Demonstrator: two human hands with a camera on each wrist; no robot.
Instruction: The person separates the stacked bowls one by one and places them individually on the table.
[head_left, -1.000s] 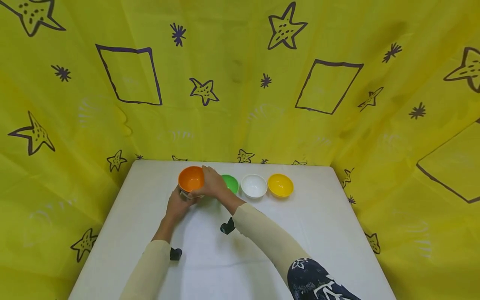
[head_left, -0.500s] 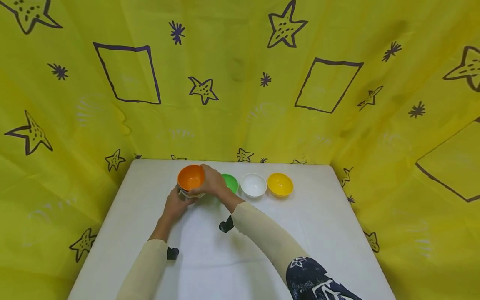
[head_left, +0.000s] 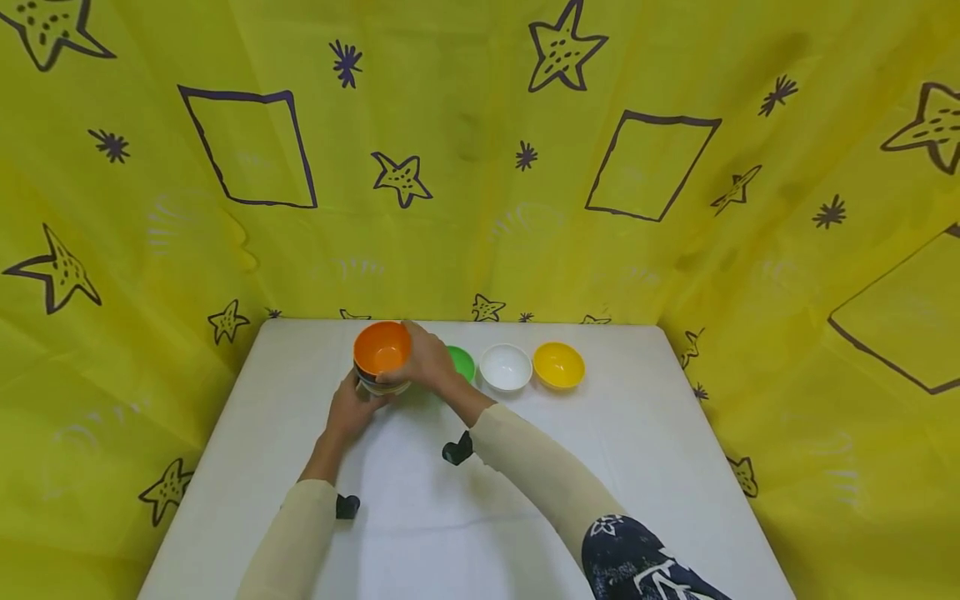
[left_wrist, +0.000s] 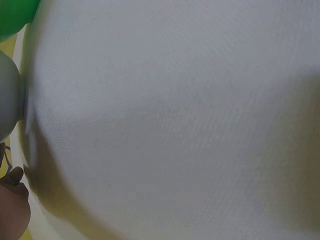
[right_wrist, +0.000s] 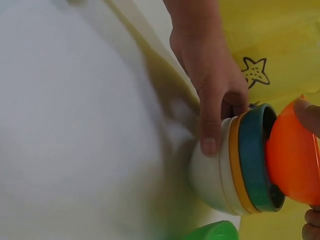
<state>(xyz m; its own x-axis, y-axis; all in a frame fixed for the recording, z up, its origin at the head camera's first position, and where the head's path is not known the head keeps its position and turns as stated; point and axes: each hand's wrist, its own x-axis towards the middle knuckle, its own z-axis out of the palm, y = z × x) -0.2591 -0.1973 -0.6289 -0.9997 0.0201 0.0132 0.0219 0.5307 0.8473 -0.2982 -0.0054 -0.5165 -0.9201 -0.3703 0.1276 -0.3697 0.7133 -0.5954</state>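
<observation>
Nearest, at the bottom of the head view, the left sleeve (head_left: 292, 537) and the right sleeve (head_left: 543, 483) reach over the white surface (head_left: 427, 542). Left of the middle, the left hand (head_left: 351, 411) grips the low left side of a stack of bowls (right_wrist: 235, 162). The right hand (head_left: 430, 360) pinches the right rim of the orange bowl (head_left: 381, 350), so the right hand is the closer one to it. The orange bowl sits at the top of the stack, right between the hands. The right wrist view shows the stack sideways: pale bowls (right_wrist: 206, 177) at the left, then an orange-yellow bowl (right_wrist: 240, 175), then a teal bowl (right_wrist: 251, 157). The orange bowl's round bottom is in the teal bowl's mouth, but most of its side sticks out. I can't tell if the stack touches the surface. Farther right in the head view is a row: green bowl (head_left: 462, 364), white bowl (head_left: 506, 368), yellow bowl (head_left: 558, 365). Behind them all hangs a yellow cloth (head_left: 450, 250) with stars.
</observation>
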